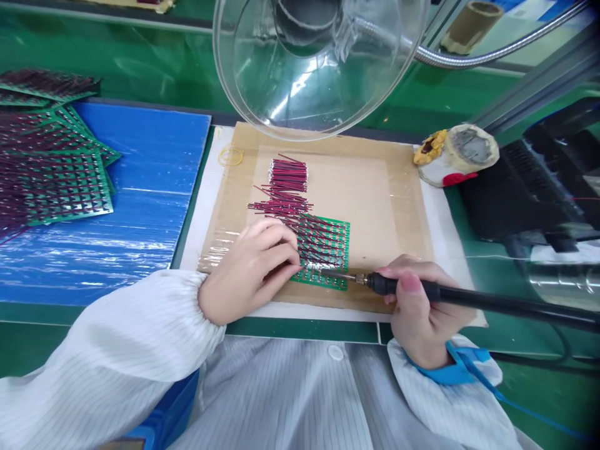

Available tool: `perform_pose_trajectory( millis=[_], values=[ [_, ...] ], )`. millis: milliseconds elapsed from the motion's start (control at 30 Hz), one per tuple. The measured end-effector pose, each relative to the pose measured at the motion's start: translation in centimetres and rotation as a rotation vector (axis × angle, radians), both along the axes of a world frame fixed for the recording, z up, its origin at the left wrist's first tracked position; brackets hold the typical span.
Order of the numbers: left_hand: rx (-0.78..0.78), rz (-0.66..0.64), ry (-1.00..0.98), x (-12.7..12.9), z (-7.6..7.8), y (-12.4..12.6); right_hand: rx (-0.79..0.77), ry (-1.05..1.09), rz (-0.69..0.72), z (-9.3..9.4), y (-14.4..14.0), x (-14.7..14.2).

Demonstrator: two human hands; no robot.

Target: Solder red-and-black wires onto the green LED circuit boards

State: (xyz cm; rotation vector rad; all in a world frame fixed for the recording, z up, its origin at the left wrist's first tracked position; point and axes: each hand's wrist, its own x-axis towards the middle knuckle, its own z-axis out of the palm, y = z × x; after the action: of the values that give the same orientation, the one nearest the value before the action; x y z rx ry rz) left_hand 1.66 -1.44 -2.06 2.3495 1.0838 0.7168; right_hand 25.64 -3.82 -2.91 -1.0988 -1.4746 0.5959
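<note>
Head view looks down on two white sleeves at the near edge, the right wrist wearing a blue strap (pixel 457 369). Right hand (pixel 419 306) is closed around the black handle of a soldering iron (pixel 469 299), which lies nearly level, its metal tip touching the near left edge of a small green circuit board (pixel 335 240). Left hand (pixel 250 272) rests on the board's left side, fingers curled and pinched on the red wires (pixel 285 206) that fan out from it; what exactly the fingertips grip is hidden. The board lies on a taped brown cardboard sheet (pixel 375 187) on the green surface (pixel 154 69). A separate bundle of red wires (pixel 288 175) sits just beyond the board. Farther right, a solder-stained stand (pixel 457 156) sits at the cardboard's corner. To the left, a blue mat (pixel 150 187) carries a stack of wired green boards (pixel 51 169). A clear round magnifier lens (pixel 319 62) hangs above the far edge.
</note>
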Motion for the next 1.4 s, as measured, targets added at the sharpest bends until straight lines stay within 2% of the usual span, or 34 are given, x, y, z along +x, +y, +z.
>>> perform_pose_trajectory(
  millis=[367,633,800,900,1133,1333,1400],
  values=[
    [-0.062,0.038,0.013,0.3,-0.1,-0.1,-0.026,-0.079,0.046,0.0,0.1,0.0],
    [-0.088,0.060,0.073,0.6,0.6,0.0,0.005,-0.115,0.114,0.0,0.1,0.3],
    [-0.107,0.053,0.091,0.6,0.9,0.2,0.089,-0.040,0.031,-0.2,0.1,0.1],
    [-0.110,0.049,0.092,0.6,0.9,0.2,0.035,-0.044,-0.014,-0.1,0.1,-0.1],
    [-0.116,0.059,0.100,0.7,1.1,0.3,-0.019,-0.087,0.032,0.2,0.0,-0.2],
    [-0.159,0.077,0.159,0.9,1.5,0.2,0.026,-0.095,0.090,-0.1,0.2,0.0],
    [-0.164,0.077,0.172,0.9,1.5,0.3,0.071,-0.064,0.069,-0.2,0.3,0.0]
  ],
)
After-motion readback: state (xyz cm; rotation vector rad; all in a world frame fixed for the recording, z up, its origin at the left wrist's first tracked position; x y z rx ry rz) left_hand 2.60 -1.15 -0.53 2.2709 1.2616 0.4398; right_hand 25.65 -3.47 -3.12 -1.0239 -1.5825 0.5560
